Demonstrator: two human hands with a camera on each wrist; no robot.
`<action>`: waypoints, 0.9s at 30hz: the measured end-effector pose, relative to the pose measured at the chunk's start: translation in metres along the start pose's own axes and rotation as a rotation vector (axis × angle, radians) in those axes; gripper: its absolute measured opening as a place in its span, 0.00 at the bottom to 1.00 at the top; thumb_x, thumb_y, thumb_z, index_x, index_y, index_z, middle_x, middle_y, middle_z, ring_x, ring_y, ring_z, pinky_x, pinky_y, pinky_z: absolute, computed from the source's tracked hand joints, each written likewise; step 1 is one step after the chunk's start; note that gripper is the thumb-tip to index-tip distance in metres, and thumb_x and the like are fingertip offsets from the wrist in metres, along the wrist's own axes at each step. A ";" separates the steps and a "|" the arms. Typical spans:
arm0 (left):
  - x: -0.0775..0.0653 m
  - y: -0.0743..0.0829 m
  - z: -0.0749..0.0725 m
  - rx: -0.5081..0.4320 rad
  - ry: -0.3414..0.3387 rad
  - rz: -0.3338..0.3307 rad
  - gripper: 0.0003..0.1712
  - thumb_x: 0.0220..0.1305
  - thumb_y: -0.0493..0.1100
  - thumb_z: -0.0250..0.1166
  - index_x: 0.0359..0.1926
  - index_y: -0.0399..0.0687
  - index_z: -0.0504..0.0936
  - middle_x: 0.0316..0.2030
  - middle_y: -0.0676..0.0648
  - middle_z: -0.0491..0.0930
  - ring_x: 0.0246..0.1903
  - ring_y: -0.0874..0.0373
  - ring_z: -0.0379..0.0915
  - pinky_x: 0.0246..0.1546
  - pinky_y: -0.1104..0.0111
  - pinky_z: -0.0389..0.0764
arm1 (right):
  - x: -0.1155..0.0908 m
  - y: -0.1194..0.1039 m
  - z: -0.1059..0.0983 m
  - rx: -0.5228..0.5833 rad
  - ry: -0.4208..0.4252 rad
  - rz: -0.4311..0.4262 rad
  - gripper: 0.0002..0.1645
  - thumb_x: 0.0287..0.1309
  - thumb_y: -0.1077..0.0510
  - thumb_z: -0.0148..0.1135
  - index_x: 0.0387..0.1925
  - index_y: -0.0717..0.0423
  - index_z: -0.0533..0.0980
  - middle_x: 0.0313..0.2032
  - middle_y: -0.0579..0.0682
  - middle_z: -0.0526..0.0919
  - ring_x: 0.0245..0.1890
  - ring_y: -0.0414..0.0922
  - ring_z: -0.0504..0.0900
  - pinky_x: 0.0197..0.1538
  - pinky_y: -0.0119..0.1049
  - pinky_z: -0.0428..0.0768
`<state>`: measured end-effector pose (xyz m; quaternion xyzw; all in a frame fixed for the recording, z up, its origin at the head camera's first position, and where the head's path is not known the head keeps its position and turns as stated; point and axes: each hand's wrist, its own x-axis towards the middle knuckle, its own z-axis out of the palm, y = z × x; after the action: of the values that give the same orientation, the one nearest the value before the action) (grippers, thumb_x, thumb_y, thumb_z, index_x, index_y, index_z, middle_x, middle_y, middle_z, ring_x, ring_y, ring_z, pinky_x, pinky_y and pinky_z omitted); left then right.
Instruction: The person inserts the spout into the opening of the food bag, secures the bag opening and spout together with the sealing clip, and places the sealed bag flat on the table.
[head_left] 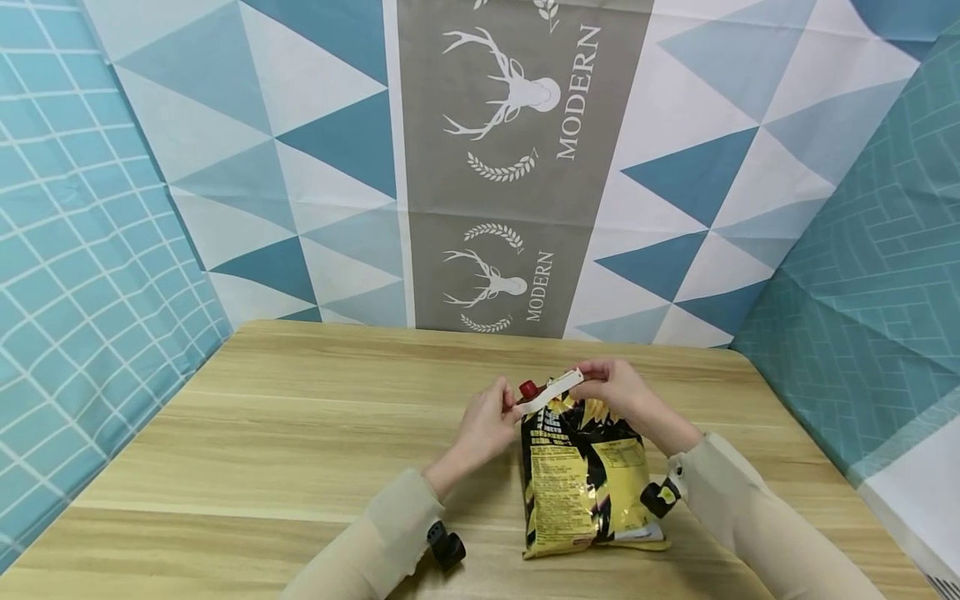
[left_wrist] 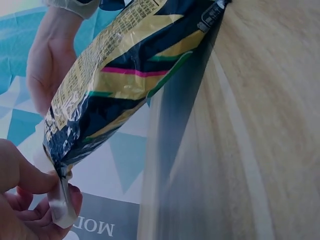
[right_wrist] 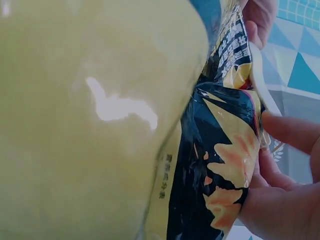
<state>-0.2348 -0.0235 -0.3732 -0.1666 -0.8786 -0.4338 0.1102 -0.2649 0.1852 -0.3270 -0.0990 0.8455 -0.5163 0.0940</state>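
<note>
A black and yellow snack bag (head_left: 562, 500) stands slanted on the wooden table, its printed face towards me. Along its top edge runs a white sealing clip (head_left: 553, 392) with a red cap-like knob (head_left: 528, 389). My left hand (head_left: 483, 421) pinches the clip's left end; in the left wrist view the thumb and fingers hold that white end (left_wrist: 61, 205) beside the gathered bag edge. At the other end, my right hand (head_left: 618, 393) grips the bag's top corner and clip between thumb and fingers. The right wrist view shows the creased bag top (right_wrist: 225, 115) close to the fingers.
The wooden table (head_left: 262, 467) extends to both sides of the bag. A patterned cloth wall (head_left: 322, 150) rises behind it, with a blue tiled-print cloth (head_left: 75, 250) on the left. At the right edge is a white surface (head_left: 915, 492).
</note>
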 end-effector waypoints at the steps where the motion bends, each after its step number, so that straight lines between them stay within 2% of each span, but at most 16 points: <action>1: 0.000 0.000 0.000 0.008 0.002 -0.007 0.12 0.53 0.31 0.63 0.27 0.43 0.65 0.24 0.51 0.72 0.25 0.59 0.66 0.26 0.72 0.68 | -0.001 0.000 0.000 0.006 -0.005 0.002 0.23 0.54 0.62 0.60 0.52 0.68 0.71 0.39 0.53 0.81 0.32 0.39 0.76 0.36 0.33 0.72; 3: 0.000 0.000 0.000 0.013 0.000 -0.031 0.13 0.53 0.31 0.63 0.27 0.44 0.65 0.24 0.51 0.71 0.25 0.59 0.66 0.25 0.72 0.68 | -0.002 -0.002 0.001 0.018 -0.009 0.011 0.25 0.56 0.59 0.59 0.53 0.67 0.70 0.42 0.55 0.80 0.26 0.40 0.72 0.29 0.33 0.69; 6: 0.000 0.000 0.001 0.027 0.006 -0.038 0.13 0.52 0.31 0.63 0.27 0.44 0.65 0.23 0.51 0.71 0.24 0.59 0.65 0.25 0.71 0.67 | -0.002 -0.003 0.002 0.016 -0.005 0.003 0.26 0.59 0.56 0.57 0.55 0.68 0.68 0.45 0.58 0.78 0.26 0.40 0.71 0.28 0.34 0.65; 8: 0.000 -0.001 0.001 0.028 0.006 -0.042 0.13 0.52 0.31 0.63 0.27 0.44 0.65 0.23 0.51 0.71 0.24 0.59 0.65 0.24 0.72 0.67 | -0.002 -0.002 0.002 0.013 0.009 -0.006 0.26 0.60 0.55 0.56 0.54 0.69 0.69 0.45 0.60 0.78 0.29 0.40 0.74 0.31 0.33 0.68; 10: 0.000 -0.001 0.001 0.030 0.011 -0.037 0.13 0.52 0.31 0.64 0.26 0.44 0.66 0.23 0.51 0.71 0.23 0.59 0.65 0.24 0.72 0.67 | 0.000 0.000 0.004 0.017 0.022 -0.019 0.26 0.60 0.56 0.55 0.54 0.70 0.69 0.45 0.59 0.78 0.36 0.40 0.77 0.40 0.37 0.71; 14: -0.001 -0.001 0.002 0.026 0.011 -0.041 0.13 0.51 0.30 0.64 0.26 0.44 0.66 0.23 0.51 0.71 0.23 0.59 0.65 0.24 0.72 0.67 | 0.002 0.004 0.006 0.026 0.039 -0.020 0.23 0.61 0.57 0.55 0.52 0.71 0.70 0.42 0.56 0.80 0.35 0.38 0.77 0.47 0.44 0.72; 22: 0.001 -0.002 0.000 -0.005 0.013 -0.053 0.13 0.51 0.30 0.63 0.26 0.44 0.66 0.24 0.50 0.72 0.24 0.59 0.65 0.25 0.72 0.68 | 0.004 0.000 0.008 -0.014 0.038 -0.022 0.19 0.62 0.58 0.53 0.48 0.70 0.71 0.40 0.56 0.79 0.34 0.39 0.74 0.40 0.38 0.71; 27: 0.003 -0.006 -0.005 -0.098 -0.014 -0.077 0.11 0.53 0.31 0.63 0.28 0.42 0.67 0.25 0.49 0.72 0.25 0.59 0.66 0.24 0.73 0.69 | 0.007 0.000 0.006 -0.036 0.023 -0.019 0.20 0.62 0.56 0.54 0.49 0.68 0.71 0.41 0.57 0.79 0.33 0.41 0.73 0.36 0.37 0.69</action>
<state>-0.2391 -0.0299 -0.3738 -0.1411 -0.8628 -0.4790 0.0789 -0.2700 0.1781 -0.3302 -0.1027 0.8548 -0.5028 0.0777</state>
